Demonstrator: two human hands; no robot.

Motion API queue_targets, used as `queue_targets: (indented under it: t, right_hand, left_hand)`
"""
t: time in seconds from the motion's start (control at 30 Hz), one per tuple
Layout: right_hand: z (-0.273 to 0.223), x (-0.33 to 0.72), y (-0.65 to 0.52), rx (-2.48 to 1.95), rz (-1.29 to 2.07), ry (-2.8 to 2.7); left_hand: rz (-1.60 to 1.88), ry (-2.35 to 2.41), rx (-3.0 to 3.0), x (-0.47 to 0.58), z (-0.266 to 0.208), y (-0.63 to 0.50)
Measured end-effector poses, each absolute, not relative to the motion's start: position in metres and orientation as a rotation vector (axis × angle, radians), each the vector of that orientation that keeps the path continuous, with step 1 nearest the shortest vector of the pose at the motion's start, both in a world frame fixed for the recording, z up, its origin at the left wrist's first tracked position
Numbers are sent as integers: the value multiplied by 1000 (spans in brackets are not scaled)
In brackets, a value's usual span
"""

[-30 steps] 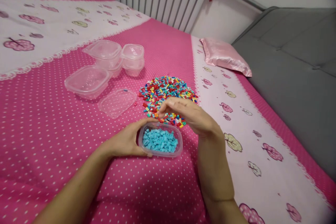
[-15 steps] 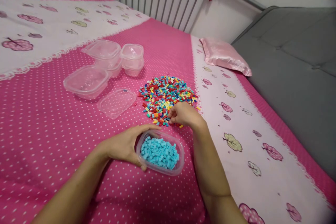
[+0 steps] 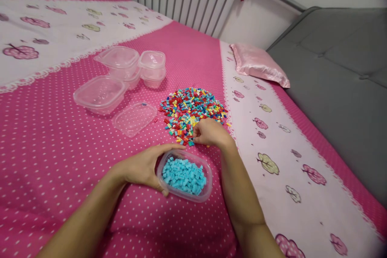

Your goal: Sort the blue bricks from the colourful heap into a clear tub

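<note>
My left hand [image 3: 149,166] is wrapped round the left end of a clear plastic container [image 3: 208,183], thumb at the near side and fingers along the far rim. Light-blue toy bricks [image 3: 184,175] cover the container's bottom. Beyond it lies a round, flat pile of small mixed-colour toy bricks [image 3: 189,107], red, yellow, blue, teal and white. My right hand [image 3: 208,132] is at the near right edge of this pile, its fingers bent and pinched together close to the bricks. Whatever the fingertips hold, if anything, is too small and hidden to make out.
Left of the pile a clear lid [image 3: 134,120] lies flat on the pink dotted bedspread [image 3: 60,137]. Behind it stand an open clear container [image 3: 101,94], stacked containers [image 3: 121,62] and a smaller container [image 3: 152,68]. A pink pillow [image 3: 258,64] rests by the grey headboard [image 3: 338,60].
My right hand has shifted very slightly left and nearer at the pile's edge, its fingers still pinched. The left hand and the container have stayed in place.
</note>
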State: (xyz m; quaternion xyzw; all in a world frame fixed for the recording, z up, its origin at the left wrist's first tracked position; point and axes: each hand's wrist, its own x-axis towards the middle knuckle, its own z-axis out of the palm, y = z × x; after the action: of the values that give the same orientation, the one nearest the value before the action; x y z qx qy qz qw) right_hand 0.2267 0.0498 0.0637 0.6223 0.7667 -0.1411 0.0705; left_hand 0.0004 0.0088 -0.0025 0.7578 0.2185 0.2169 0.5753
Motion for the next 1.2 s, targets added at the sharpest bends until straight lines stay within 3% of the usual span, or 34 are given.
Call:
queue_targets:
  t: [0.33,0.5,0.87,1.2]
  right_hand:
    - [72,257,55,2163,-420,2279]
    - [66,250,57,2009,-623,2369]
    - [54,230,60,2024,-348,2257]
    - [59,252,61,2181,-605,2374]
  left_hand:
    - [523,508,1784,0,-3,8]
    - [514,509,1761,0,-3,9]
    - [501,514,1751,1,-2,9]
    - [485,521,1757,0,-3,9]
